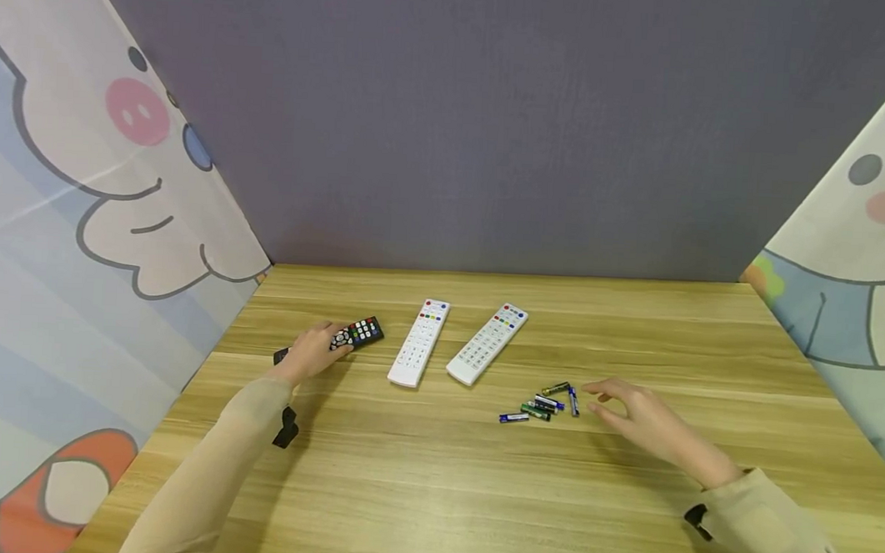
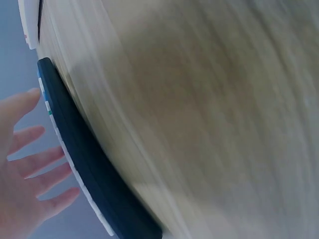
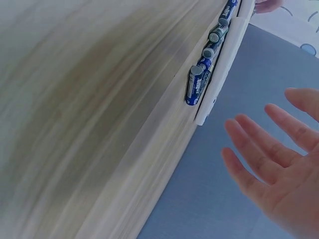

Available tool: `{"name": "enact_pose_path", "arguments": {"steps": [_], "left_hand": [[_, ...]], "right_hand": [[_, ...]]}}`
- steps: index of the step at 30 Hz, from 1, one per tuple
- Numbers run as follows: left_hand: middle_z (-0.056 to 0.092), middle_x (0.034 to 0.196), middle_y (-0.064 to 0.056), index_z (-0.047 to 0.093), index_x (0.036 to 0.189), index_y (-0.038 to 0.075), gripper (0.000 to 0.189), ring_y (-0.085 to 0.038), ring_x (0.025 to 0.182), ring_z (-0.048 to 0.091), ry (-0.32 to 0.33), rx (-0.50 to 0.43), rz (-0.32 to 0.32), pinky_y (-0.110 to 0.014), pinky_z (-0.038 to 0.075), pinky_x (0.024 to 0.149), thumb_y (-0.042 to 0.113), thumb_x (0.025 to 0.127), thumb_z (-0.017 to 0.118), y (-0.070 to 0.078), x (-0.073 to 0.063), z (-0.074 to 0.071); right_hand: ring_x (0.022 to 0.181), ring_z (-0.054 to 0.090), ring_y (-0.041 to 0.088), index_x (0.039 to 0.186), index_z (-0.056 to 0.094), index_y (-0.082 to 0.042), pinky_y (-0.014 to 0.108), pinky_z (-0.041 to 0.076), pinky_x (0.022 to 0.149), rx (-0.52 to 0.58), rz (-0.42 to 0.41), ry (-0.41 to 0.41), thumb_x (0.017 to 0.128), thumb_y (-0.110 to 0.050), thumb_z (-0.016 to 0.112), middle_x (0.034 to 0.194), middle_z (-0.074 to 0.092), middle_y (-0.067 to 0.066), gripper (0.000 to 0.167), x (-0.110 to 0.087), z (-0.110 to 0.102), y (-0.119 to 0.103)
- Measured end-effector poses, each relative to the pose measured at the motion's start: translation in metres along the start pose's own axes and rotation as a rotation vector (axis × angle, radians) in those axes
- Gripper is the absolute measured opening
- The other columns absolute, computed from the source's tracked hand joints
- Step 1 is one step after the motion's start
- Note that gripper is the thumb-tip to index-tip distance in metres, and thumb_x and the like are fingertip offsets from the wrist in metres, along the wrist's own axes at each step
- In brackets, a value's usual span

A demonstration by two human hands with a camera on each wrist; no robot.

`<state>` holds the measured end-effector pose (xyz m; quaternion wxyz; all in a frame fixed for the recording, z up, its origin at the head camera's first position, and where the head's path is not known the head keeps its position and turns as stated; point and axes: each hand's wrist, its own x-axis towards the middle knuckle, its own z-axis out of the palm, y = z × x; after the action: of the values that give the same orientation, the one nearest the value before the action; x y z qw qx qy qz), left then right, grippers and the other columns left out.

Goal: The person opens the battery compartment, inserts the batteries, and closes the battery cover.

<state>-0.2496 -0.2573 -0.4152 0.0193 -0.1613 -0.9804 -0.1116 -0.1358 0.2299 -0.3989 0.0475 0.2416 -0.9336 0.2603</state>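
On the left of the table lies a black remote control (image 1: 364, 332), slanted, with part of it hidden under my left hand (image 1: 307, 355). In the left wrist view, spread fingers (image 2: 42, 160) hover along the button side of the black remote (image 2: 94, 164); whether they touch it is hard to tell. My right hand (image 1: 645, 422) hangs just right of several small batteries, its fingers loosely bent and holding nothing. Nearest to it is a blue battery (image 1: 574, 402); a black-and-gold battery (image 1: 555, 388), a green battery (image 1: 535, 412) and another blue battery (image 1: 513, 417) lie to its left.
Two white remote controls, one nearly upright in view (image 1: 419, 344) and one slanted (image 1: 487, 344), lie between the black remote and the batteries. A grey panel (image 1: 479, 145) stands behind the wooden table (image 1: 401, 491). Cartoon-printed sheets flank both sides.
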Motion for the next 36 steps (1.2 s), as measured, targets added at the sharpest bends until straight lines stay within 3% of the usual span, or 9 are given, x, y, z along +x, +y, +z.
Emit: {"name": "enact_pose_path", "arguments": {"steps": [9,21,26,36], "left_hand": [[0.049,0.116,-0.029,0.05,0.12,-0.003,0.047,-0.044,0.1,0.051,0.027,0.007,0.018,-0.056,0.043,0.084,0.02,0.082,0.063,0.0,0.005,0.006],[0.043,0.121,-0.032,0.047,0.122,-0.006,0.053,-0.045,0.108,0.045,-0.043,-0.05,-0.02,-0.056,0.038,0.091,0.014,0.078,0.067,-0.001,0.011,0.005],[0.045,0.119,-0.031,0.048,0.12,-0.007,0.052,-0.044,0.105,0.047,-0.056,-0.055,-0.03,-0.055,0.041,0.087,0.015,0.077,0.068,-0.002,0.011,0.004],[0.051,0.114,-0.027,0.051,0.119,-0.005,0.054,-0.04,0.101,0.051,0.012,-0.156,0.017,-0.052,0.043,0.085,0.018,0.074,0.071,0.002,0.006,0.001]], "right_hand": [[0.085,0.059,0.022,0.11,0.058,-0.001,0.036,0.053,0.066,0.015,-0.007,-0.007,0.084,-0.01,0.059,0.106,0.06,0.012,0.028,0.001,0.002,-0.001],[0.079,0.059,0.013,0.105,0.06,0.0,0.032,0.054,0.065,0.053,-0.052,-0.006,0.082,-0.005,0.06,0.103,0.062,0.011,0.024,0.004,0.005,-0.002],[0.08,0.059,0.013,0.105,0.06,-0.001,0.034,0.053,0.066,0.064,-0.053,-0.015,0.084,-0.008,0.059,0.103,0.062,0.011,0.023,0.006,0.006,-0.003],[0.079,0.058,0.01,0.104,0.061,-0.002,0.033,0.053,0.065,0.076,-0.056,-0.023,0.085,-0.01,0.058,0.101,0.062,0.008,0.021,0.008,0.007,-0.007]]}}
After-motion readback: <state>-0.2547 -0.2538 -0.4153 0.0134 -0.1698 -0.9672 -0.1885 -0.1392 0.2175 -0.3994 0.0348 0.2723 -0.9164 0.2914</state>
